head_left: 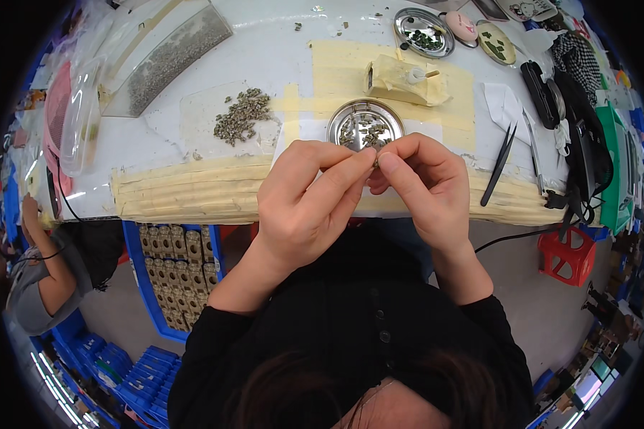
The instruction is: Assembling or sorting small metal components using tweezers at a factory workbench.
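Note:
My left hand [304,196] and my right hand [428,187] meet fingertip to fingertip above the table's front edge. Pinched between them is a small metal part [376,163], mostly covered by the fingers, so its exact kind does not show. Just beyond the fingertips stands a round steel dish [334,120] with many small metal parts in it. To the left, a loose pile of similar small grey-brown parts [242,116] lies on a clear sheet. Behind the dish sits a tape-wrapped block [408,84] with a small stick poking out.
Black tweezers [499,164] and a silver tool [534,154] lie at right. A second steel dish [423,32] holds dark green pieces. Far left is a clear bin [168,61] of tiny grains. Below the table, a blue crate [150,286] holds moulded parts; another person [46,279] sits left.

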Motion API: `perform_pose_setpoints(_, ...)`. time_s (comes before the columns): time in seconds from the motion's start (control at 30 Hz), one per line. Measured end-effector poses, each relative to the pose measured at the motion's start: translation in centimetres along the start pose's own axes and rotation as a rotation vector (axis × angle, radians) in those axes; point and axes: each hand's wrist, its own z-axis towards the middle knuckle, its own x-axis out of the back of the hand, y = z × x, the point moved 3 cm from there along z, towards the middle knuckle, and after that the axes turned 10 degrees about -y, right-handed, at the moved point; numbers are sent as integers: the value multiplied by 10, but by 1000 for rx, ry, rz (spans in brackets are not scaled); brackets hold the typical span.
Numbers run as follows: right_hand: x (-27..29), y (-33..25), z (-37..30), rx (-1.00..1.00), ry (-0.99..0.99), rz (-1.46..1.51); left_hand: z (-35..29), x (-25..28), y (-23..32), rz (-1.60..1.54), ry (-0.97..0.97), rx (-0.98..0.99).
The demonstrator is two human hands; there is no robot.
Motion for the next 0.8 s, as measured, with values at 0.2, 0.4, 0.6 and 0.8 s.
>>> perform_pose_setpoints(0.2, -2, 2, 0, 39, 5, -29, -3, 1, 0, -74, 17, 34)
perform_pose_setpoints(0.4, -1, 0, -2, -33, -51, 32, -2, 2, -1, -189, 30, 105)
perform_pose_setpoints(0.6, -2, 2, -3, -117, -69, 157, -6, 1, -4, -333, 35, 143)
perform_pose_setpoints(0.8, -3, 3, -4, -198, -98, 288, -8, -2, -8, -479, 38, 169)
